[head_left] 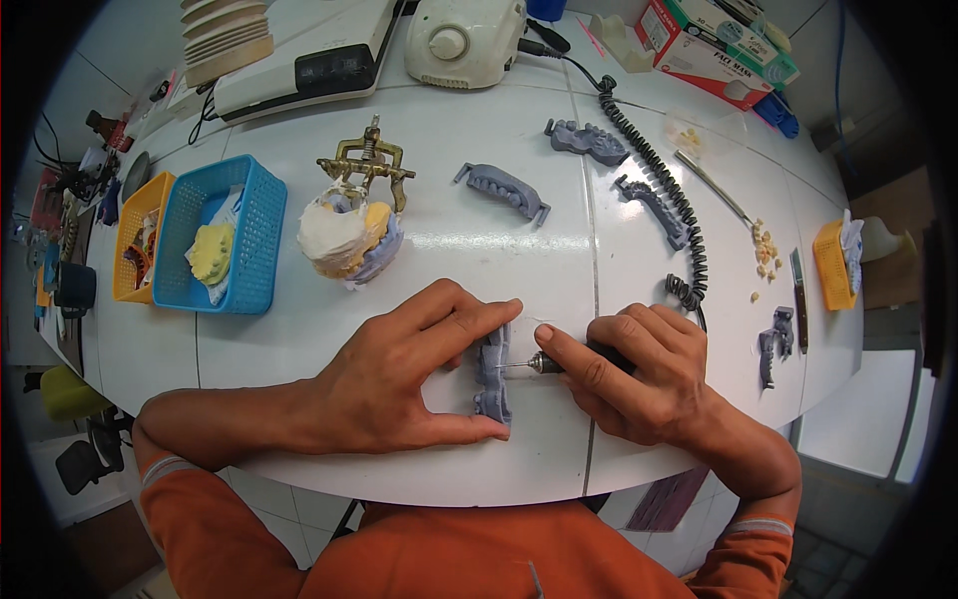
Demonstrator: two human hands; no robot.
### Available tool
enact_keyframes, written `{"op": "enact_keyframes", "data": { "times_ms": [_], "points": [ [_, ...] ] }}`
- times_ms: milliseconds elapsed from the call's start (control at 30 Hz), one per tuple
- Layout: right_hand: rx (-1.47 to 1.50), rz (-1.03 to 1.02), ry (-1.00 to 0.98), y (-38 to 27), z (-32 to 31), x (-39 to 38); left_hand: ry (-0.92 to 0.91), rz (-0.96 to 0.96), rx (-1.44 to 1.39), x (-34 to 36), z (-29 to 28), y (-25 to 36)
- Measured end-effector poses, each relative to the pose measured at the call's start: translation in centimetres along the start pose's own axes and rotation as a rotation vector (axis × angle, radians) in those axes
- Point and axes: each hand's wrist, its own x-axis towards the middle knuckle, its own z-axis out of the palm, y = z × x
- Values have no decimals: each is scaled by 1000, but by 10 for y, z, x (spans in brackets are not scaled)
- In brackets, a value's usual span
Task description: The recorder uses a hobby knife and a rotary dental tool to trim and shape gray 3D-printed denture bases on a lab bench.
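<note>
A grey dental model piece [492, 377] stands lengthwise on the white table near its front edge. My left hand [384, 374] is closed on it, with the index finger at its far end and the thumb at its near end. In my right hand [654, 374] is a dark rotary handpiece [547, 363], gripped like a pen with the index finger stretched along it. Its thin bur [514, 364] points left and reaches the model's right side; whether the bur is spinning cannot be told.
Beyond my hands stands a brass articulator [367, 165] with a plaster-covered model [344, 238]. A blue basket [261, 240] is at left. Grey model pieces [504, 190] lie ahead. A coiled cord [654, 150] leads to a motor unit [464, 45]. A knife [799, 299] lies right.
</note>
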Motion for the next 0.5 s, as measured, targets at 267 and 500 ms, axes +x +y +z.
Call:
{"op": "enact_keyframes", "data": {
  "times_ms": [267,500],
  "points": [
    [2,-2,3,-1,0,0,-3,-14,-18,-1,0,2],
    [11,-13,-1,0,0,-2,0,-4,-9,-1,0,0]
  ]
}}
